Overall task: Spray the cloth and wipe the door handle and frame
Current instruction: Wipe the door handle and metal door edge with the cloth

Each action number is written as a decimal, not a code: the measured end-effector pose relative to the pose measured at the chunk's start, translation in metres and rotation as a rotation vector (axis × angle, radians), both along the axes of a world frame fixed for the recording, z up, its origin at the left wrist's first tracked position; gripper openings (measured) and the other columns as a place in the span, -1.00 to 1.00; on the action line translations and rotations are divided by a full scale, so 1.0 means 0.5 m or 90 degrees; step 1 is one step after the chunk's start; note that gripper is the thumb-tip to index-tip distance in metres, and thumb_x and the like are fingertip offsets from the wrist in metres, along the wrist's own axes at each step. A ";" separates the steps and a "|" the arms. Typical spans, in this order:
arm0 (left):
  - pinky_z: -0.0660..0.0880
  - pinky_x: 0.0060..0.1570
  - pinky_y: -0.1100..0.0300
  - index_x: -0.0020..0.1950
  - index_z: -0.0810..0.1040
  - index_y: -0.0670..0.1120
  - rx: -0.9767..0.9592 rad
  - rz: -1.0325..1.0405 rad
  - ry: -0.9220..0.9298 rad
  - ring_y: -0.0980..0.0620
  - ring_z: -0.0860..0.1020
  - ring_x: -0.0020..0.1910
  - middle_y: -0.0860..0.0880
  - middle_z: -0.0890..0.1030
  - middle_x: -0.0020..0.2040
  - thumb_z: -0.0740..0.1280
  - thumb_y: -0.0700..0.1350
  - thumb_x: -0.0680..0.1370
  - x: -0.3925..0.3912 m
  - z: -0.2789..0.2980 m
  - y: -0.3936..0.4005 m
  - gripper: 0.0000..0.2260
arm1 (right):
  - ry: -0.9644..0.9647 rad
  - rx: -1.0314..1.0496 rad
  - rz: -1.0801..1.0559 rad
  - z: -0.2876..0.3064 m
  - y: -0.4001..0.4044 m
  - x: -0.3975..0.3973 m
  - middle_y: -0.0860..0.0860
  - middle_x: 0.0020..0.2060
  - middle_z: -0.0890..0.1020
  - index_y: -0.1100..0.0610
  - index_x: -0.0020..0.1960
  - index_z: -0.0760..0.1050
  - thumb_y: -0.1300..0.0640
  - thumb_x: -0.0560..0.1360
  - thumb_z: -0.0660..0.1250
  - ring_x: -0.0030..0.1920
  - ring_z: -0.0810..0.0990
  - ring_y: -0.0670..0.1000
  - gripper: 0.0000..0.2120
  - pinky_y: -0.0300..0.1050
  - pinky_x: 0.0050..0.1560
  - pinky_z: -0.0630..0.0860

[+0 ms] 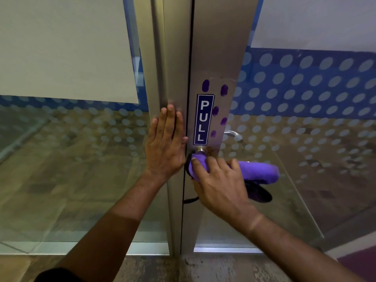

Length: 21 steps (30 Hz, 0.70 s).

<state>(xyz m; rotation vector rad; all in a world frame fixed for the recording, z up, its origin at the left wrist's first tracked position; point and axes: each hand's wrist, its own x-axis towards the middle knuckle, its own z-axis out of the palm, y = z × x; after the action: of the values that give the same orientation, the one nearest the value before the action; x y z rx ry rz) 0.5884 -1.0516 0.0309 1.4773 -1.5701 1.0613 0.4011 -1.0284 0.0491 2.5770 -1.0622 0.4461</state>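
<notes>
Left hand (165, 139): lying flat with straight fingers on the metal frame (175, 58), grasping nothing; probably bracing the door against the wiping pressure.
Right hand (220, 184): curling round the purple cloth (258, 170), pressing it onto the door handle (200, 149).
Cloth: wrapping the handle lever, so only the brass neck is showing beneath the PULL sign (203, 119).
Step in hand: wiping the handle, by the look of it.
Remaining: purple smudges (223, 89) sitting beside the sign, likely needing wiping next.
Spray bottle: not appearing in view.
Far-side handle (234, 135): showing through the glass.
</notes>
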 end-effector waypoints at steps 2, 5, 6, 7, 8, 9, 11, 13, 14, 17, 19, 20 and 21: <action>-0.20 0.59 0.03 0.60 -0.25 -0.13 -0.006 0.005 -0.002 -0.02 -0.24 0.61 -0.07 -0.32 0.61 -0.05 -0.02 0.70 -0.001 0.000 0.000 -0.44 | -0.004 0.014 0.050 0.002 -0.018 -0.046 0.10 -0.05 0.59 0.05 0.32 0.46 -0.12 0.45 0.27 -0.12 0.51 0.18 -0.52 0.07 -0.10 0.34; -0.22 0.58 0.04 0.60 -0.28 -0.12 0.000 0.003 0.003 -0.01 -0.26 0.61 -0.06 -0.35 0.61 -0.03 -0.03 0.69 0.000 -0.001 0.000 -0.42 | -0.026 0.032 0.059 -0.007 -0.038 -0.113 0.03 0.01 0.59 0.02 0.29 0.46 -0.16 0.48 0.26 -0.04 0.53 0.14 -0.56 0.09 -0.01 0.36; -0.22 0.58 0.04 0.59 -0.29 -0.12 0.003 0.003 0.004 -0.01 -0.27 0.60 -0.06 -0.36 0.60 -0.02 -0.02 0.69 0.000 0.001 0.000 -0.41 | -0.038 0.037 0.051 -0.012 -0.041 -0.124 0.01 0.02 0.59 0.01 0.27 0.48 -0.15 0.47 0.27 -0.01 0.54 0.12 -0.57 0.09 0.01 0.36; -0.22 0.58 0.03 0.59 -0.29 -0.11 0.005 0.006 0.005 -0.01 -0.27 0.60 -0.06 -0.36 0.60 -0.01 -0.03 0.68 -0.001 0.002 0.000 -0.40 | -0.049 0.040 0.043 -0.016 -0.041 -0.128 -0.01 0.01 0.60 0.02 0.25 0.49 -0.14 0.46 0.28 -0.01 0.54 0.11 -0.58 0.09 0.02 0.36; -0.22 0.59 0.03 0.59 -0.29 -0.12 0.005 0.006 0.006 -0.01 -0.27 0.60 -0.06 -0.36 0.60 0.00 -0.03 0.68 -0.001 0.001 -0.001 -0.39 | -0.058 0.041 0.031 -0.020 -0.037 -0.124 -0.01 -0.01 0.60 0.03 0.23 0.50 -0.12 0.44 0.30 -0.02 0.54 0.12 -0.59 0.09 0.01 0.36; -0.22 0.59 0.03 0.59 -0.28 -0.12 0.000 0.005 0.003 -0.01 -0.27 0.60 -0.06 -0.35 0.60 0.02 -0.03 0.68 0.000 -0.002 -0.003 -0.39 | -0.066 0.042 0.013 -0.022 -0.031 -0.116 0.00 -0.03 0.60 0.04 0.21 0.51 -0.11 0.41 0.31 -0.03 0.54 0.13 -0.58 0.09 0.00 0.35; -0.22 0.59 0.02 0.60 -0.26 -0.12 -0.011 0.012 -0.005 -0.02 -0.25 0.61 -0.07 -0.33 0.61 0.02 -0.03 0.67 -0.001 -0.005 -0.005 -0.39 | -0.075 0.043 -0.019 -0.024 -0.019 -0.090 0.01 -0.07 0.60 0.05 0.20 0.51 -0.09 0.36 0.34 -0.04 0.53 0.14 -0.56 0.09 -0.01 0.33; -0.21 0.59 0.02 0.60 -0.24 -0.13 -0.016 0.012 0.002 -0.02 -0.23 0.61 -0.07 -0.31 0.62 0.00 -0.03 0.68 -0.003 -0.004 -0.008 -0.41 | -0.080 0.039 -0.030 -0.026 -0.009 -0.060 0.02 -0.09 0.58 0.06 0.22 0.49 -0.09 0.36 0.34 -0.05 0.52 0.14 -0.53 0.10 -0.01 0.31; -0.20 0.59 0.02 0.61 -0.22 -0.13 -0.023 0.010 0.003 -0.03 -0.22 0.62 -0.08 -0.30 0.62 -0.01 -0.03 0.68 -0.004 -0.006 -0.010 -0.42 | -0.083 0.035 -0.028 -0.027 -0.006 -0.048 0.02 -0.10 0.57 0.06 0.24 0.49 -0.10 0.37 0.32 -0.06 0.51 0.14 -0.52 0.10 -0.01 0.31; -0.20 0.59 0.01 0.61 -0.19 -0.14 -0.039 0.019 -0.006 -0.04 -0.20 0.62 -0.08 -0.27 0.63 -0.03 -0.02 0.68 -0.003 -0.008 -0.013 -0.43 | -0.079 0.024 0.001 -0.025 -0.010 -0.044 0.02 -0.08 0.57 0.06 0.27 0.47 -0.12 0.44 0.27 -0.05 0.51 0.14 -0.54 0.12 0.05 0.31; -0.22 0.58 0.02 0.61 -0.21 -0.12 -0.040 0.022 -0.007 -0.02 -0.22 0.62 -0.06 -0.29 0.62 -0.02 0.00 0.68 -0.001 -0.007 -0.013 -0.42 | -0.072 0.030 0.006 -0.028 -0.021 -0.082 -0.01 -0.03 0.58 0.04 0.25 0.48 -0.14 0.47 0.24 -0.01 0.53 0.13 -0.57 0.17 0.12 0.31; -0.24 0.58 0.02 0.61 -0.23 -0.11 -0.039 0.025 -0.007 -0.01 -0.24 0.61 -0.06 -0.30 0.62 -0.02 0.00 0.68 -0.001 -0.006 -0.013 -0.42 | -0.074 0.036 -0.005 -0.031 -0.028 -0.108 -0.01 0.00 0.59 0.03 0.24 0.49 -0.14 0.48 0.23 0.03 0.53 0.12 -0.59 0.20 0.15 0.31; -0.24 0.58 0.02 0.60 -0.24 -0.11 -0.038 0.031 -0.005 -0.01 -0.24 0.61 -0.05 -0.31 0.62 -0.02 0.00 0.68 -0.001 -0.005 -0.013 -0.41 | -0.080 0.046 -0.021 -0.033 -0.035 -0.131 -0.01 0.03 0.58 0.02 0.24 0.51 -0.14 0.48 0.21 0.08 0.51 0.13 -0.59 0.23 0.17 0.33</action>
<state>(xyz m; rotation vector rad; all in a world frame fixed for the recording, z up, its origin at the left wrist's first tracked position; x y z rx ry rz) 0.5881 -1.0582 0.0282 1.4790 -1.5019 1.1343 0.3358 -1.0458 0.0325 2.6194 -1.1828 0.5772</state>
